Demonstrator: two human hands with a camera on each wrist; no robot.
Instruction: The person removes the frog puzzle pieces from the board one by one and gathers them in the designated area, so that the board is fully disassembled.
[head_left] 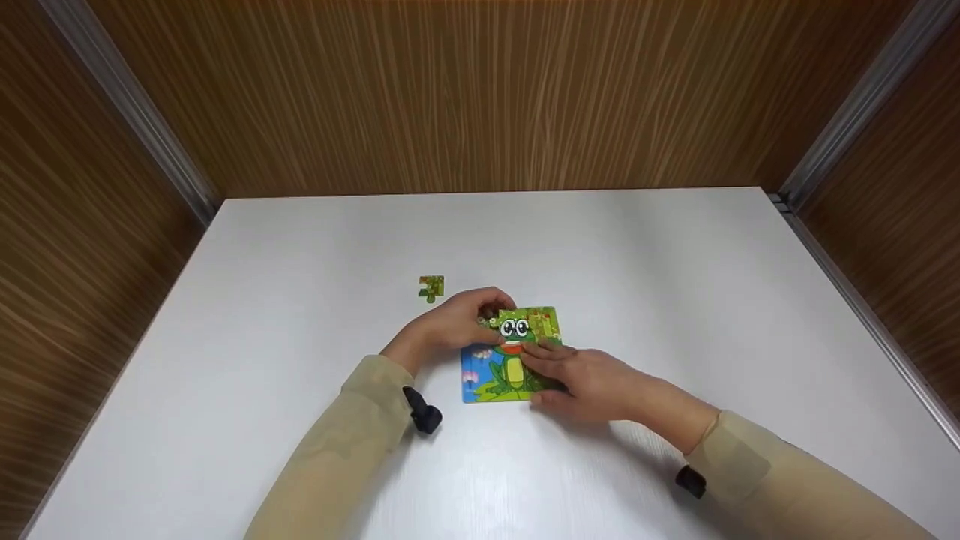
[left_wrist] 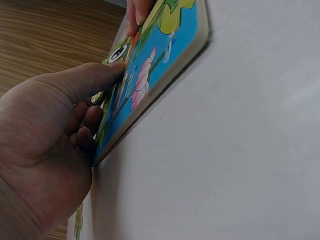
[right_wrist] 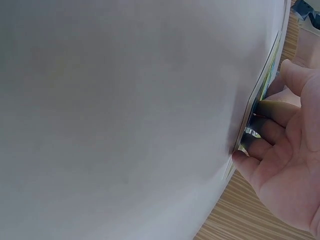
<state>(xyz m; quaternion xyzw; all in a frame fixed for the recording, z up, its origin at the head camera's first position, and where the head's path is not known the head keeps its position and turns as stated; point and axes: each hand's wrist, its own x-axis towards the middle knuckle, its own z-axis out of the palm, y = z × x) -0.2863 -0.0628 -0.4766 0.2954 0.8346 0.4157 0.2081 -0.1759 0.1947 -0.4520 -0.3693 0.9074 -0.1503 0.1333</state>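
A frog jigsaw puzzle (head_left: 513, 375) lies in its board on the white table, with a pink flower on blue at its left side. At its upper left, my left hand (head_left: 454, 321) pinches a puzzle piece with the frog's eyes (head_left: 514, 328) between thumb and curled fingers. In the left wrist view the thumb (left_wrist: 95, 80) lies beside the eye, and part of the piece is hidden. My right hand (head_left: 592, 382) rests with extended fingers on the puzzle's right side; the right wrist view shows its fingers (right_wrist: 265, 131) along the board edge.
A loose green puzzle piece (head_left: 433, 286) lies on the white table (head_left: 300, 300), beyond and left of the board. Wood-grain panels (head_left: 480, 97) stand behind the table and at both sides. Black straps (head_left: 424, 412) hang from the sleeves.
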